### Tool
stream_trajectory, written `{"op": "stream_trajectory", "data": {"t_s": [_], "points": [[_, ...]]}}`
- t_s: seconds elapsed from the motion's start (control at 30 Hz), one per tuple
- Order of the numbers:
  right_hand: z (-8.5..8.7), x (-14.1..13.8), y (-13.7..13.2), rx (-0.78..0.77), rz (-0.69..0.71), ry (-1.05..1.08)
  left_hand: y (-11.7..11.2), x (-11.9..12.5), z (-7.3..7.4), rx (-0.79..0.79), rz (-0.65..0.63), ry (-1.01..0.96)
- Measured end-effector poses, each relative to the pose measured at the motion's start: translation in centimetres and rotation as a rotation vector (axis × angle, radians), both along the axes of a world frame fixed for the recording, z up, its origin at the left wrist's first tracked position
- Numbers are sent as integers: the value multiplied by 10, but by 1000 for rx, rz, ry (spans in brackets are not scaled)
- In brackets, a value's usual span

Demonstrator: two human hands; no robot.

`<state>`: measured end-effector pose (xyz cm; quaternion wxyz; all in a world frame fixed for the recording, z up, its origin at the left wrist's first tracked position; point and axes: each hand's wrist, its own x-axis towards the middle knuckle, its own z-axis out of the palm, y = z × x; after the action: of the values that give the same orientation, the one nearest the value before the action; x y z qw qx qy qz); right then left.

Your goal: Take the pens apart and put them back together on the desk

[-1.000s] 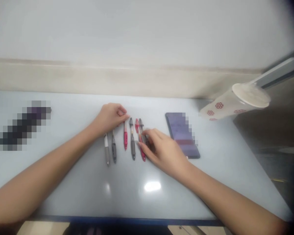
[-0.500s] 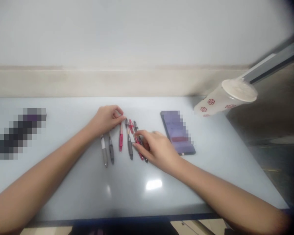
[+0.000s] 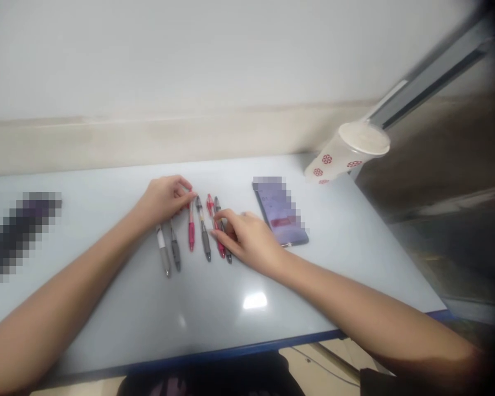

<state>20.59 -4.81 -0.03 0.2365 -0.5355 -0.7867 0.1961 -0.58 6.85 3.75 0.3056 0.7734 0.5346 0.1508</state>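
The person's left hand (image 3: pixel 163 199) is curled, its fingertips (image 3: pixel 188 192) at the upper end of a slim pink plastic pen (image 3: pixel 191 231). The right hand (image 3: pixel 247 237) lies spread over a slim red pen (image 3: pixel 216 237) and a slim dark grey pen (image 3: pixel 226 250). Whether either hand is closed on a pen, I cannot tell.

The pens sit mid-frame on a pale, glossy tabletop (image 3: pixel 119 308), their long axes running far to near, tapered ends apparently toward the person. The red and dark grey pens lie touching, so pressure could roll one into the grey-gripped pen (image 3: pixel 204 236) beside it, and a careless sweep of the right wrist could catch the dark smartphone (image 3: pixel 280 212) just beyond.
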Motion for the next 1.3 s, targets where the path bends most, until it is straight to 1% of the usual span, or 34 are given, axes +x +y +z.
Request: {"op": "stream_trajectory", "data": {"t_s": [0.2,0.37,0.47,0.7,0.83,1.0,1.17,1.3], "points": [[2,1,-2,-31,22,97,-3,2,1,-25,-14,20],[4,1,-4,-37,78,180,-7,5,0,16,-9,56],[4,2,-4,-1,109,160,-8,6,-1,21,-20,63],[0,5,-2,16,108,138,-7,6,-1,13,-21,44],[2,5,-2,64,92,169,-9,8,0,-15,-5,41],[3,5,-3,140,158,129,-13,9,-2,30,-13,42],[2,7,-2,165,174,66,-13,8,-2,20,-27,45],[5,8,-1,182,224,20,-13,7,0,1,-31,45]]}}
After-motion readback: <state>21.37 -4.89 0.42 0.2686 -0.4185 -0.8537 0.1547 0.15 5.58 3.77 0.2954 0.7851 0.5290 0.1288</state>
